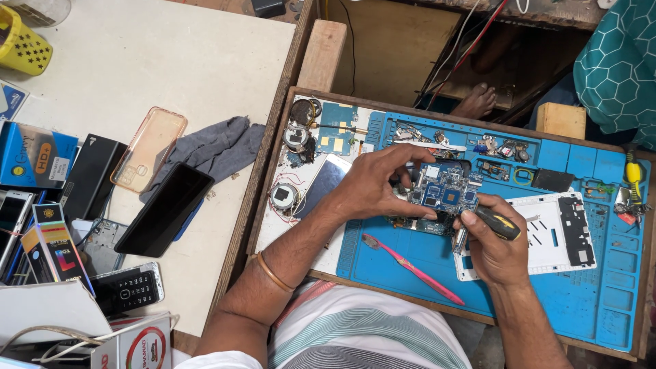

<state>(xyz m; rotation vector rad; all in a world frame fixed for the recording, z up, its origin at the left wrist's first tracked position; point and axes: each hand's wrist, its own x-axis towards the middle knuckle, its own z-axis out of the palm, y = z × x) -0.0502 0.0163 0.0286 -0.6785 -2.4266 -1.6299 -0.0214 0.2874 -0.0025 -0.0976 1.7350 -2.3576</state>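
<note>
A blue circuit board lies on the blue work mat, near its middle. My left hand rests over the board's left side, fingers spread, pinning it down. My right hand grips a screwdriver with a black and yellow handle, its tip pointing down at the board's lower right edge. A white phone frame sits just right of my right hand.
A pink toothbrush lies on the mat below the board. Small parts and screws fill the mat's top trays. On the white table to the left are a black phone, a clear case, a grey cloth and boxes.
</note>
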